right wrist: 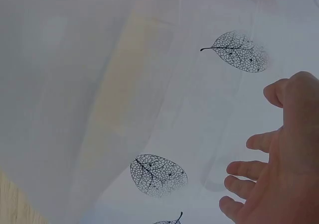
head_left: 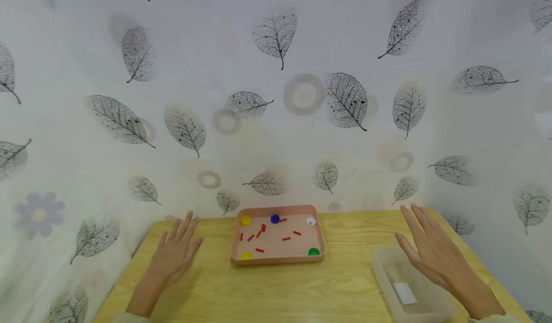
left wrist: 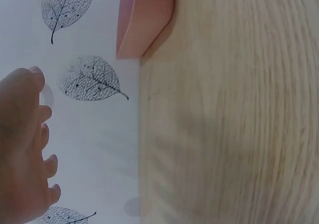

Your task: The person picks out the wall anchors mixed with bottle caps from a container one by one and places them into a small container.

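My left hand [head_left: 173,253] is raised over the left side of the table, fingers straight and spread, holding nothing. To its right lies a pink tray [head_left: 289,259], with a corner of the tray [left wrist: 149,22] also in the left wrist view. Inside are several short red sticks [head_left: 286,239], two yellow caps [head_left: 245,221], a blue cap [head_left: 275,219], a white cap [head_left: 311,222] and a green cap [head_left: 314,252]. My right hand [head_left: 437,253], also with extended fingers and nothing in it, hovers above a translucent plastic box [head_left: 385,277], hiding part of it.
The wooden table [head_left: 276,294] reaches back to a pale curtain [head_left: 302,145] printed with dark leaves, which also closes off both sides. A white rectangular label [head_left: 405,293] shows at the plastic box.
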{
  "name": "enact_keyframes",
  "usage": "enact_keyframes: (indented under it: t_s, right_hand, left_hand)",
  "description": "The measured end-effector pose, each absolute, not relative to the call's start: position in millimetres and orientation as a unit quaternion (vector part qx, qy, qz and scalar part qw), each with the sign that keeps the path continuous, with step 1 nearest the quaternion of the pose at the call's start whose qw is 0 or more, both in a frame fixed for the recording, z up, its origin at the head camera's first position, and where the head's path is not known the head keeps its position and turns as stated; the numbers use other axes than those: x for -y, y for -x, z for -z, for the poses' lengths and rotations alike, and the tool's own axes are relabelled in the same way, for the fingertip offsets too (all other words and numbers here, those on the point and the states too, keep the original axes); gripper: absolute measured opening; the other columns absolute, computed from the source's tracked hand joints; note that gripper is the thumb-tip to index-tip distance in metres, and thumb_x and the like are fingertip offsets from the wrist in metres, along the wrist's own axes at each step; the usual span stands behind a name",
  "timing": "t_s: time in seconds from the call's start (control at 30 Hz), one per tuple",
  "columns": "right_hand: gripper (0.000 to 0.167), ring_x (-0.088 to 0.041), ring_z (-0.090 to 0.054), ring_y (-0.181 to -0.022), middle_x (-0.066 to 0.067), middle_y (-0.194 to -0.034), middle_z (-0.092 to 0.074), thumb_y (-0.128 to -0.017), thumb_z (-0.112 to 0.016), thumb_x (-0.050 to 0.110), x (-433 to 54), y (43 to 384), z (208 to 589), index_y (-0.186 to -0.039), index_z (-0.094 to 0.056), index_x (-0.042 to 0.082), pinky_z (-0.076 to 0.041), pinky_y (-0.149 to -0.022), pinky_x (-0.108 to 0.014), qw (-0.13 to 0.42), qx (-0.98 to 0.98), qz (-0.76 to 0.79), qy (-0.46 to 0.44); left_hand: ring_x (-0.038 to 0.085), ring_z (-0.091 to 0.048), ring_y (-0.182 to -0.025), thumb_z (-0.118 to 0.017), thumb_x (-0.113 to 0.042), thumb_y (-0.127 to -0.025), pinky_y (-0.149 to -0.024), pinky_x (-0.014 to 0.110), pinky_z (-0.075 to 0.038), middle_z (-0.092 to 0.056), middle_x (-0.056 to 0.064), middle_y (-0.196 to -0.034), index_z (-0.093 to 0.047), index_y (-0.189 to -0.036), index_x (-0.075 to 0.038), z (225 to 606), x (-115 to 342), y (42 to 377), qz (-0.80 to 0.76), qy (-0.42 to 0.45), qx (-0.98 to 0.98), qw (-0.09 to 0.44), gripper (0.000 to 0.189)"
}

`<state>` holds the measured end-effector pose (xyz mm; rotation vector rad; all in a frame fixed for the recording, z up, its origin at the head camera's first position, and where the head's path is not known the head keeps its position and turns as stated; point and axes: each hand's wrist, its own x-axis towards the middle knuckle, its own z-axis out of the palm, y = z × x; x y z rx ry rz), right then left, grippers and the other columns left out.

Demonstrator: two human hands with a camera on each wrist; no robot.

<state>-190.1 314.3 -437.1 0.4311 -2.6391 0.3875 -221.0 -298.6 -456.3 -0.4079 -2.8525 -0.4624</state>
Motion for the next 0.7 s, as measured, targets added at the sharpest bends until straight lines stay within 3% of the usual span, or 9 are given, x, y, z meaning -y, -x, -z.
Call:
enact_keyframes:
  t_s: [0.3, 0.4, 0.7]
  right_hand:
    - [0.072, -0.059, -0.035, -0.134, -0.032, -0.157, -0.030, -0.106, -0.057, 0.030, -310, 174, 438, -0.165, -0.021, 0.008, -0.030, -0.103, -0.073, 0.222, 0.947, -0.187, -0.138]
    - [0.072, -0.058, -0.035, -0.135, -0.032, -0.156, -0.032, -0.106, -0.058, 0.027, -308, 171, 438, -0.164, -0.022, 0.007, -0.029, -0.104, -0.073, 0.229, 0.943, -0.199, -0.137]
    - [0.071, -0.058, -0.029, -0.140, -0.031, -0.161, -0.025, -0.107, -0.055, 0.029, -297, 156, 442, -0.165, -0.018, 0.011, -0.028, -0.100, -0.078, 0.206, 0.942, -0.241, -0.114]
  left_hand:
    - [0.051, -0.016, -0.151, -0.034, -0.043, -0.112, -0.112, 0.076, -0.012, -0.015, 0.015, -0.171, -0.021, -0.164, -0.008, 495, 272, 239, 0.167, 0.164, 0.965, 0.121, 0.064]
    - [0.049, -0.016, -0.152, -0.033, -0.045, -0.112, -0.113, 0.075, -0.013, -0.013, 0.013, -0.171, -0.021, -0.164, -0.007, 505, 263, 244, 0.172, 0.167, 0.965, 0.108, 0.066]
    - [0.052, -0.027, -0.147, -0.042, -0.038, -0.111, -0.110, 0.077, -0.018, -0.027, 0.017, -0.166, -0.032, -0.160, -0.003, 517, 241, 243, 0.181, 0.187, 0.959, 0.111, 0.061]
